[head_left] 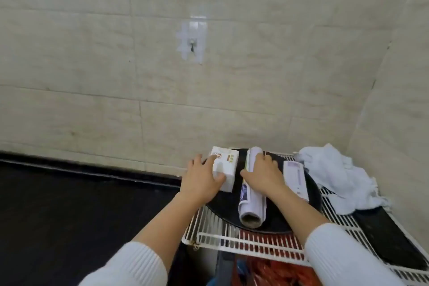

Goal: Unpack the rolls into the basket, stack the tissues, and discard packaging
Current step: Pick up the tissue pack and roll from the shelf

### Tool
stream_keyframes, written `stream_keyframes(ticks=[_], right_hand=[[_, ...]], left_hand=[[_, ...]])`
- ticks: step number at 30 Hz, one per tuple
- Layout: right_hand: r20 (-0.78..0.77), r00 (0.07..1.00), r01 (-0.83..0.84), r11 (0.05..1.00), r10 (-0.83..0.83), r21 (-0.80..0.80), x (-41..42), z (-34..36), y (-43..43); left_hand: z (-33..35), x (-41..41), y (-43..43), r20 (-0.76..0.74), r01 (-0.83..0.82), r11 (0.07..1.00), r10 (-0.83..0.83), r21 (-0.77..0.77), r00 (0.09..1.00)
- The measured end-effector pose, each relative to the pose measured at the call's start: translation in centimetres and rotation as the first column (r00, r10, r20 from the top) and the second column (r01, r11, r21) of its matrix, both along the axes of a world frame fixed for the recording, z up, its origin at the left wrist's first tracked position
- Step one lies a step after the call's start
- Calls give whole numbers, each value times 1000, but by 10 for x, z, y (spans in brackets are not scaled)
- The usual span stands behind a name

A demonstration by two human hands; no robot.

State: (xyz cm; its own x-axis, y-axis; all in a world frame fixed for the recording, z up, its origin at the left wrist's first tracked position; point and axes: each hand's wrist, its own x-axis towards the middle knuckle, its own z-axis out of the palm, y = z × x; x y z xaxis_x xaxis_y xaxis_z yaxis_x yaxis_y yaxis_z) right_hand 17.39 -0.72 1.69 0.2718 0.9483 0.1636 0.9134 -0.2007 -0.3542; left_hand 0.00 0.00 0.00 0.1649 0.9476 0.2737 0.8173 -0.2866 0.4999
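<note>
A black round tray rests on a white wire rack. On the tray's left edge stands a white tissue pack, and my left hand grips its left side with fingers wrapped over it. A long white roll lies lengthwise down the tray's middle, its cardboard core facing me. My right hand presses on the roll's upper half, thumb to the left. A second white tissue pack lies on the tray to the right of that hand, untouched.
A crumpled white cloth or wrapper sits on the rack at the right, by the tiled corner wall. A black flat object lies on the rack's right side. Red plastic shows under the rack. A dark counter spreads left.
</note>
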Motion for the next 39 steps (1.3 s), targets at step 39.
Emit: stream_keyframes(ticks=[39], right_hand=[[-652,752,-411,844,101,-343,-356,-84,89]], left_hand=[[-128,-347,16,389,-571,788,613,-232,688]])
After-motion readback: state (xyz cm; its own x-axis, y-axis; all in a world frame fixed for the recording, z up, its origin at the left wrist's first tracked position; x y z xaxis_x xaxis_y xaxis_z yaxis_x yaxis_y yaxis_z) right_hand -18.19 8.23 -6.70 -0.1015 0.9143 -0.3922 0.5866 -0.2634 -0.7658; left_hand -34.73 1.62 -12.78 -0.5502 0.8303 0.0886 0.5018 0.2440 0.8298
